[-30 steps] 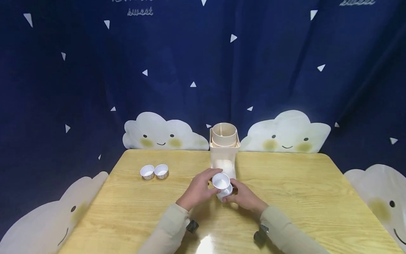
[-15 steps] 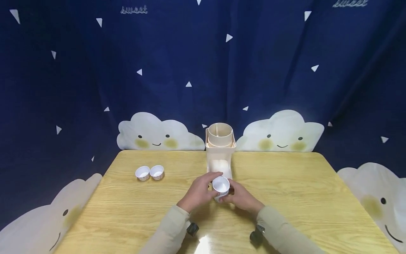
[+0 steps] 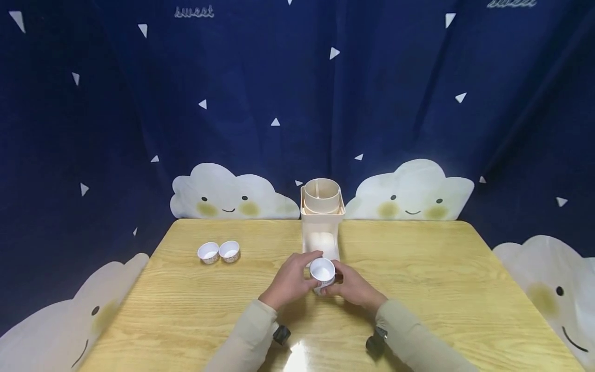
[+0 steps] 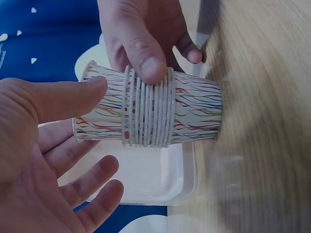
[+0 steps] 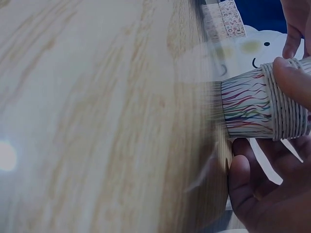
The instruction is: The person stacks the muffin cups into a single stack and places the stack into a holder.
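A stack of white paper cups with colourful wavy lines [image 4: 197, 107] stands at the table's centre, bottom down, its rims bunched at mid-height. The topmost paper cup [image 3: 322, 269] sits mouth up in the stack, its upper wall showing above the other rims. My left hand [image 3: 289, 281] pinches that top cup between thumb and fingers. My right hand [image 3: 355, 288] grips the stack, the thumb lying across the bunched rims in the left wrist view. Just behind the cups is a beige plastic stand [image 3: 321, 227] with an open round tube [image 3: 322, 191] on top.
Two small patterned cups, a left one [image 3: 208, 252] and a right one [image 3: 229, 251], stand side by side, mouth up, at the table's back left. The wooden table [image 3: 418, 268] ends at a dark blue curtain [image 3: 251, 77] with printed clouds.
The top cup has come down from above and in front of the stack into line with it, and now sits in it. Over the last half second the hands barely moved.
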Tool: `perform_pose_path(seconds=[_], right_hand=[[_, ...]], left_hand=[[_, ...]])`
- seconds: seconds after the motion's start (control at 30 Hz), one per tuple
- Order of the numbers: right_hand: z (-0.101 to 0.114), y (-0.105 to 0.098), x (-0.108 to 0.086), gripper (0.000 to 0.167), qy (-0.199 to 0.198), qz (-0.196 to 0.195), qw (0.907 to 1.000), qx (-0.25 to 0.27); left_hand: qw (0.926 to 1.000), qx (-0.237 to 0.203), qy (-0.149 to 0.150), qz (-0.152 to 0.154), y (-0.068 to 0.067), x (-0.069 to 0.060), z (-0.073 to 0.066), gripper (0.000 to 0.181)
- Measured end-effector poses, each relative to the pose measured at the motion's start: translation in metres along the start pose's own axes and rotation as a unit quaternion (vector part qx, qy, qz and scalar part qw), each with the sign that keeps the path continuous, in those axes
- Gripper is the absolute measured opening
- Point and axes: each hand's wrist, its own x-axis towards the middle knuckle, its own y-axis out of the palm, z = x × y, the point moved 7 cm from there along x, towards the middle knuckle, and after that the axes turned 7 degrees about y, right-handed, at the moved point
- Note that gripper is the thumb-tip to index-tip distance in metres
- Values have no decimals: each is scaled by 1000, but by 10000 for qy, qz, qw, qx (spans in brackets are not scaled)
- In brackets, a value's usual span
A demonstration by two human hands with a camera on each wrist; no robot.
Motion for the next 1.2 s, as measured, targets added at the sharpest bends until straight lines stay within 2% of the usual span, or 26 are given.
perform_pose_path(seconds=[0.23, 0.4, 0.57, 0.73, 0.87, 1.0, 1.1, 1.2], right_hand=[[1, 4, 0, 58, 2, 64, 9999, -87], [0, 0, 1, 61, 130, -88, 9994, -304], [-4, -2, 1, 65, 336, -145, 9989, -297], [-5, -2, 1, 67, 331, -103, 9990, -296], [-5, -3, 1, 66, 366, -124, 9988, -286], [-4, -4, 3, 66, 413, -155, 9986, -285], [-3, -3, 3, 66, 400, -112, 9987, -291], [-3, -3, 2, 66, 343, -96, 9987, -373]], left_hand=[[9985, 142, -351, 387, -5, -14, 7, 71], [9970, 153, -658, 375, -23, -25, 19, 74], [9949, 455, -854, 290, -43, -41, 35, 72], [9925, 506, -1115, -23, -67, -56, 58, 67], [9877, 674, -1265, -627, -99, -63, 79, 61], [9759, 1048, -1483, -1211, -131, -73, 100, 55], [9677, 1179, -1785, -1332, -147, -83, 117, 55], [9652, 1115, -2044, -1188, -154, -91, 134, 59]])
